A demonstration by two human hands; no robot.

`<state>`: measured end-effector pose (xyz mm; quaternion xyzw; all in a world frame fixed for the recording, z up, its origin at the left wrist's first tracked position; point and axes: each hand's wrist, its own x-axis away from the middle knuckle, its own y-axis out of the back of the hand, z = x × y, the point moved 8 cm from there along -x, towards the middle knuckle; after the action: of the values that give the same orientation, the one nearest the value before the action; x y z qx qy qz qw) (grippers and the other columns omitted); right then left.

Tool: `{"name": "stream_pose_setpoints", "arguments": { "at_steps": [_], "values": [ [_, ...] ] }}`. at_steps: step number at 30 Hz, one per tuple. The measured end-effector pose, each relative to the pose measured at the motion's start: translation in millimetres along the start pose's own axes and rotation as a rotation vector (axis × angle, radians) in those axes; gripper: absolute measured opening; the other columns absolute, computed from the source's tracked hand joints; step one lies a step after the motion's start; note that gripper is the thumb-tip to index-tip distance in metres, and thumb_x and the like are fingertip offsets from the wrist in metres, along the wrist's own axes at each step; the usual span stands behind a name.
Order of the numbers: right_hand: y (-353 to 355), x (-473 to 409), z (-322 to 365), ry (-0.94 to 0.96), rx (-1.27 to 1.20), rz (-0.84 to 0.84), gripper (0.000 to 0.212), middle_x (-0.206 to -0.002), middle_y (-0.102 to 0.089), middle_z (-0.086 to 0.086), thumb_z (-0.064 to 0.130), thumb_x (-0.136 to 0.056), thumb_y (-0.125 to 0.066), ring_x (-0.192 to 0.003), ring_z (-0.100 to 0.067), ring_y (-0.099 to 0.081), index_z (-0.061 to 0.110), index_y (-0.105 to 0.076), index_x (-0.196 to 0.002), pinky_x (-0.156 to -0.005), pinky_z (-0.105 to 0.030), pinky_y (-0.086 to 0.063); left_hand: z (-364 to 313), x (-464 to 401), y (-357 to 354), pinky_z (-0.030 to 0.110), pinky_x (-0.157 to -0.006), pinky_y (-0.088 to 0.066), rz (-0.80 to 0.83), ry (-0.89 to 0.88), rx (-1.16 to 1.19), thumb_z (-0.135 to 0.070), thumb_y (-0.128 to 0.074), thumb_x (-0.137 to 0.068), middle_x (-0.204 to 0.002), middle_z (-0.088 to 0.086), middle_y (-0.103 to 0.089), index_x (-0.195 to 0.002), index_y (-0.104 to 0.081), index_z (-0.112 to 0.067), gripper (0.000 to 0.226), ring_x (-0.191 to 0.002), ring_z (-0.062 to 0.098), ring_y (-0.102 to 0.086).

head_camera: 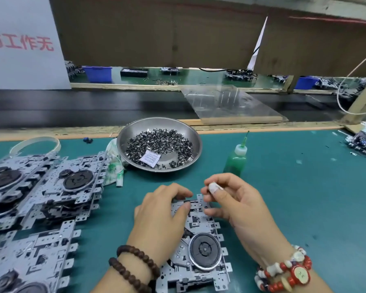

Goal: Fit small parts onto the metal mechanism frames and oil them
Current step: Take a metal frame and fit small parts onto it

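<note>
Centrally, left hand (163,216) presses stamped metal frame (201,246); right hand (237,204) fingers curled above, contents unclear.

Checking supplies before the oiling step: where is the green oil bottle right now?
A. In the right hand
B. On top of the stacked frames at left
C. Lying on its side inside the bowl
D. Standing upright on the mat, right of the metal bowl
D: the green oil bottle stands upright on the green mat, just right of the metal bowl, with neither hand on it.
</note>
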<state>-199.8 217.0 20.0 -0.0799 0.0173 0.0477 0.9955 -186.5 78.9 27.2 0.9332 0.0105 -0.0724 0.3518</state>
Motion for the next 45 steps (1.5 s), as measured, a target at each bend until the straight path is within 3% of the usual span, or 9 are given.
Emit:
{"name": "stream_pose_setpoints", "arguments": {
  "at_steps": [4,7,11,14,16,28,40,45],
  "values": [
    [4.2,1.7,-1.4,-0.017,0.076,-0.011,0.019,-0.072,-0.071,-0.001,0.004,-0.087,-0.057,-0.065,-0.004,-0.064,0.013,-0.071,-0.077,-0.053,-0.016,-0.050,3.4,1.3,3.8,0.014,-0.076,-0.023,-0.015,0.032,0.044,-0.028,-0.052,-0.091,-0.093,-0.025,-0.047,-0.079,-0.045,-0.046,0.023,-0.099,0.000,-0.034],
    [0.5,1.9,-3.7,-0.049,0.110,0.037,0.021,-0.075,-0.072,0.000,0.007,-0.084,-0.061,-0.066,-0.005,-0.065,0.021,-0.075,-0.078,-0.058,-0.015,-0.051,4.8,1.2,4.7,0.011,-0.071,-0.021,-0.015,0.041,0.052,-0.027,-0.051,-0.091,-0.092,-0.025,-0.047,-0.079,-0.045,-0.046,0.023,-0.098,0.000,-0.033],
    [-2.8,3.3,1.3,-0.024,0.156,0.052,0.024,-0.077,-0.072,-0.001,0.001,-0.082,-0.063,-0.067,-0.005,-0.066,0.021,-0.076,-0.078,-0.057,-0.015,-0.051,4.2,1.8,7.4,0.012,-0.074,-0.022,-0.023,0.047,0.026,-0.028,-0.051,-0.092,-0.091,-0.025,-0.046,-0.079,-0.045,-0.045,0.022,-0.100,0.002,-0.032],
    [-1.1,2.9,2.0,-0.002,0.209,0.015,0.020,-0.075,-0.072,-0.004,-0.003,-0.084,-0.060,-0.067,-0.004,-0.065,0.016,-0.067,-0.086,-0.050,-0.015,-0.049,3.2,3.2,9.3,0.024,-0.093,-0.028,-0.042,0.032,0.000,-0.031,-0.051,-0.091,-0.091,-0.026,-0.044,-0.076,-0.044,-0.045,0.022,-0.101,0.000,-0.026],
    [-0.6,2.4,2.0,0.013,0.244,0.005,0.015,-0.074,-0.072,-0.005,-0.003,-0.086,-0.058,-0.064,-0.004,-0.064,0.012,-0.061,-0.087,-0.046,-0.016,-0.047,-0.6,4.0,10.6,0.030,-0.097,-0.028,-0.053,-0.001,0.003,-0.034,-0.050,-0.091,-0.093,-0.028,-0.043,-0.075,-0.042,-0.047,0.022,-0.098,-0.004,-0.022],
    [-5.5,0.1,0.8,0.039,0.302,0.058,0.017,-0.061,-0.067,0.000,-0.001,-0.086,-0.058,-0.054,-0.003,-0.058,0.013,-0.063,-0.077,-0.045,-0.014,-0.044,-10.6,1.3,8.6,0.027,-0.091,-0.027,-0.070,-0.070,-0.006,-0.039,-0.055,-0.085,-0.090,-0.026,-0.046,-0.067,-0.042,-0.046,0.023,-0.097,-0.005,-0.026],
    [-2.8,0.6,2.2,0.063,0.374,0.040,0.022,-0.067,-0.067,0.006,0.000,-0.083,-0.062,-0.060,0.000,-0.058,0.019,-0.066,-0.073,-0.046,-0.014,-0.045,-7.6,-0.1,9.7,0.031,-0.093,-0.031,-0.077,-0.022,0.018,-0.037,-0.055,-0.087,-0.088,-0.025,-0.047,-0.067,-0.044,-0.042,0.024,-0.093,-0.003,-0.027],
    [0.8,-0.7,-2.4,0.053,0.542,0.029,0.018,-0.079,-0.066,0.009,0.012,-0.080,-0.069,-0.068,0.000,-0.056,0.025,-0.069,-0.068,-0.059,-0.010,-0.040,0.9,0.3,7.3,0.034,-0.096,-0.032,-0.055,0.071,0.022,-0.034,-0.052,-0.090,-0.087,-0.023,-0.046,-0.068,-0.045,-0.039,0.024,-0.095,0.001,-0.029]
  ]
}}
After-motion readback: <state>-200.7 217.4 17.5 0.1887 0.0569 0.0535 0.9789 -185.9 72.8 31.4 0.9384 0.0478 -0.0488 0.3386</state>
